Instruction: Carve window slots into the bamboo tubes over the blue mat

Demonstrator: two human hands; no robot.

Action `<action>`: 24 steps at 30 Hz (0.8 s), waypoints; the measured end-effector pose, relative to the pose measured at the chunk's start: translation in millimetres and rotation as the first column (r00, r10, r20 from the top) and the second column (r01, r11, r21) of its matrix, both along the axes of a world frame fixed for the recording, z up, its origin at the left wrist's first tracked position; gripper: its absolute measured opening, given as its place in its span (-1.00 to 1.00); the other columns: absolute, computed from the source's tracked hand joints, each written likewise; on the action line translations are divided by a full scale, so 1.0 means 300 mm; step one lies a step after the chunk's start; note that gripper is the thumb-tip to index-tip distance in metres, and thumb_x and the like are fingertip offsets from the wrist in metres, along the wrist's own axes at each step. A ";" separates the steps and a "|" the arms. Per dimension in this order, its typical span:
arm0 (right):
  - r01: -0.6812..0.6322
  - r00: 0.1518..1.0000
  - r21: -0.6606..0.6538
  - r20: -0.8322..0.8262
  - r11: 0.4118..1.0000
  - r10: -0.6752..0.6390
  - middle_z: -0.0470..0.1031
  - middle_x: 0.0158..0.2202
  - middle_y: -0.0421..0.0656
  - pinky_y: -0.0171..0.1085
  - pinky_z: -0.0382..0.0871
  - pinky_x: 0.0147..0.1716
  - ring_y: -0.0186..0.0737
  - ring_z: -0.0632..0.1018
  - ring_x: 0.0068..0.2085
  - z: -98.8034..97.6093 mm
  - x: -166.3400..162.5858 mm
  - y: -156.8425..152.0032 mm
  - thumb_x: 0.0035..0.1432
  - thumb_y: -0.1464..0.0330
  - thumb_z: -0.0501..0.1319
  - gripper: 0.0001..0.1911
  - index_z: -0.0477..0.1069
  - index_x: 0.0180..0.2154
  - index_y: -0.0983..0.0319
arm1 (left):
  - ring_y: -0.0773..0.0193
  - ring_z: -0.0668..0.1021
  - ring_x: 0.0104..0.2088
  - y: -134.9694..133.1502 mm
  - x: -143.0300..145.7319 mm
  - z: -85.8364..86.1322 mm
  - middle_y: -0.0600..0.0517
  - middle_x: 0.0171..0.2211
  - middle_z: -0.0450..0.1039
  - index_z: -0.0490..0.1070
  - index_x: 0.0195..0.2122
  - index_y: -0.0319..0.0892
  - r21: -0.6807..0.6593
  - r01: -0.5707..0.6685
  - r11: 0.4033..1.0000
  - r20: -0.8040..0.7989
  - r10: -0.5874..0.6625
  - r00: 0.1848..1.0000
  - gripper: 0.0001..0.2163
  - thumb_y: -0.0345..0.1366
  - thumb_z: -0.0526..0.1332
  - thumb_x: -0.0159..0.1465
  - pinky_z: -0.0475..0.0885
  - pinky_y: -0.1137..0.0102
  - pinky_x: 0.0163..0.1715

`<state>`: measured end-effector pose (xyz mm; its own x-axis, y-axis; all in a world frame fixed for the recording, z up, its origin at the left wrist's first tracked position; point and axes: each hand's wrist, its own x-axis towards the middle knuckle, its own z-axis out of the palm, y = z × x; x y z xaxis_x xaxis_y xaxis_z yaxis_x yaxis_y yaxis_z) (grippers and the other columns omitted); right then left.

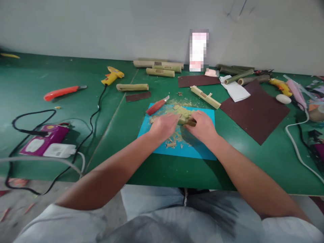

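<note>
Both hands meet over a blue mat (202, 148) on the green table. My left hand (163, 126) is closed around one end of a short bamboo piece (184, 118). My right hand (202, 126) grips the other end, with a small brown scrap, perhaps sandpaper (191, 123), pinched against it. Pale bamboo shavings (174, 138) litter the mat around the hands. A red-handled knife (157, 105) lies on the mat's far left corner, apart from both hands.
Cut bamboo tubes (162, 69) lie at the back, one (132, 87) nearer and a notched one (205, 97) beside the mat. Brown sandpaper sheets (255, 113), two yellow glue guns (111, 76), an orange cutter (63, 91), a purple power strip (48, 138) and cables surround the mat.
</note>
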<state>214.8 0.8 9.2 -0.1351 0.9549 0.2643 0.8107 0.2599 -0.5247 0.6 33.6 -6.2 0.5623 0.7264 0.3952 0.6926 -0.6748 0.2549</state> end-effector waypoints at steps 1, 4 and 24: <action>0.000 1.000 0.000 -0.003 1.000 0.000 0.39 -0.37 -0.16 -0.15 0.27 -0.25 -0.11 0.43 -0.23 0.000 -0.001 0.000 0.06 0.35 0.37 -0.63 0.14 -0.48 0.10 | 0.22 0.59 -0.33 -0.001 -0.002 0.002 -0.03 -0.37 0.53 0.57 0.05 -0.20 -0.011 0.006 1.000 0.009 -0.006 1.000 -0.63 -0.23 -0.03 0.55 0.49 0.37 -0.30; -0.010 1.000 0.004 -0.008 1.000 0.010 0.38 -0.37 -0.17 -0.15 0.26 -0.23 -0.11 0.42 -0.22 -0.002 -0.001 0.000 0.05 0.34 0.38 -0.63 0.14 -0.48 0.10 | 0.22 0.60 -0.30 -0.001 -0.007 0.009 -0.03 -0.35 0.55 0.57 0.06 -0.21 -0.038 0.034 0.999 0.058 -0.032 0.998 -0.65 -0.24 0.00 0.53 0.52 0.36 -0.25; 0.000 1.000 -0.012 -0.028 1.000 0.000 0.35 -0.37 -0.18 -0.17 0.24 -0.25 -0.14 0.39 -0.24 0.008 -0.006 -0.004 0.01 0.37 0.39 -0.62 0.14 -0.47 0.10 | 0.19 0.62 -0.26 0.000 -0.012 0.009 -0.07 -0.31 0.58 0.58 0.04 -0.21 -0.054 0.044 0.998 0.063 -0.041 0.997 -0.66 -0.25 0.03 0.50 0.55 0.32 -0.21</action>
